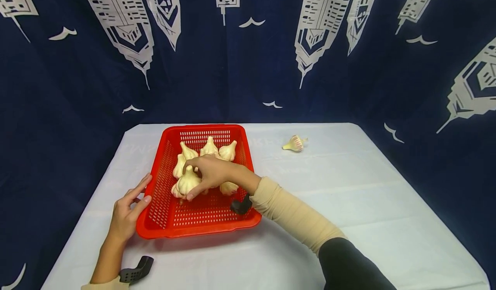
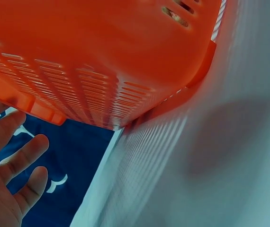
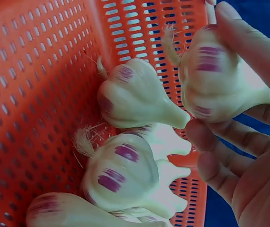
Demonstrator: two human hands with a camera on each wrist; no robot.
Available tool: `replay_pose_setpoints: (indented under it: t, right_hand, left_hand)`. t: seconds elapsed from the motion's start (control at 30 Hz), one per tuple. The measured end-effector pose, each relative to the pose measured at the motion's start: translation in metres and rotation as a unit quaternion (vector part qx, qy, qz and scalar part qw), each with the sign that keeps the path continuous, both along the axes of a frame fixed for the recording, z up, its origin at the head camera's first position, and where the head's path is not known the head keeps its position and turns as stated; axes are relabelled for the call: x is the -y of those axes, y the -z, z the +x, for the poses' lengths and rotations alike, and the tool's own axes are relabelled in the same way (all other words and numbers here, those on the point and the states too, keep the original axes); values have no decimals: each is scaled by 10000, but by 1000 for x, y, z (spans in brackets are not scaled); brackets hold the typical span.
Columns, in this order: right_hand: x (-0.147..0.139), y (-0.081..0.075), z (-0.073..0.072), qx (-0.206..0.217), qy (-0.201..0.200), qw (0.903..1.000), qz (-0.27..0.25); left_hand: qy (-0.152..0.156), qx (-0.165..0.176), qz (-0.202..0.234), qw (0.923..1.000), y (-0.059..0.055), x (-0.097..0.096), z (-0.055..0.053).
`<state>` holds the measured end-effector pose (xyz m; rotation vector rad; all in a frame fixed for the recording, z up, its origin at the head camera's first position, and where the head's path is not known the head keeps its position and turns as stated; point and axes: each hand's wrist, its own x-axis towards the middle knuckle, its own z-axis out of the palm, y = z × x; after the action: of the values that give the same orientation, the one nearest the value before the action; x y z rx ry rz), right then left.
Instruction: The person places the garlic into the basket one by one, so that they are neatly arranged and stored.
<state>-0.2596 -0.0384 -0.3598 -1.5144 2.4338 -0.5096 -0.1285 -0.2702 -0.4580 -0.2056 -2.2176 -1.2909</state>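
Note:
Several garlic bulbs [image 1: 227, 151], cream with purple streaks, lie in a red perforated plastic basket [image 1: 201, 228]. My right hand [image 1: 214, 172] reaches into the basket and grips one garlic bulb [image 1: 187, 180] between thumb and fingers. In the right wrist view this held bulb [image 3: 211, 75] shows its root tuft, with other bulbs [image 3: 123, 170] beside and below it. My left hand [image 1: 125, 212] rests its fingertips against the basket's left rim, fingers extended. Spread fingers of the left hand [image 2: 12, 161] show under the basket's side [image 2: 97, 90] in the left wrist view.
A single garlic bulb [image 1: 295, 143] lies on the white tabletop [image 1: 329, 186], right of the basket. Behind the table hangs a dark blue curtain [image 1: 240, 75] with white building prints. Black wrist devices [image 1: 137, 270] sit at both wrists.

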Motion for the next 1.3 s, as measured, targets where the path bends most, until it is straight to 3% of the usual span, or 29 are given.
replay_pose_setpoints:
  t: [0.33, 0.67, 0.77, 1.17, 1.3]
  right_hand:
    - [0, 11, 0, 270, -525, 9983, 16]
    - [0, 23, 3, 1091, -786, 9900, 424]
    - [0, 25, 4, 1058, -829, 9891, 600]
    - [3, 30, 12, 262, -591, 9856, 1565]
    - [1, 30, 13, 333, -574, 9851, 1587]
  left_hand:
    - [10, -35, 19, 10000, -1, -1, 0]
    - [-42, -16, 17, 10000, 2, -1, 1]
    - [-36, -23, 23, 10000, 2, -1, 1]
    - [75, -193, 149, 9997, 0, -3, 1]
    - [78, -166, 183, 9997, 1, -4, 1]
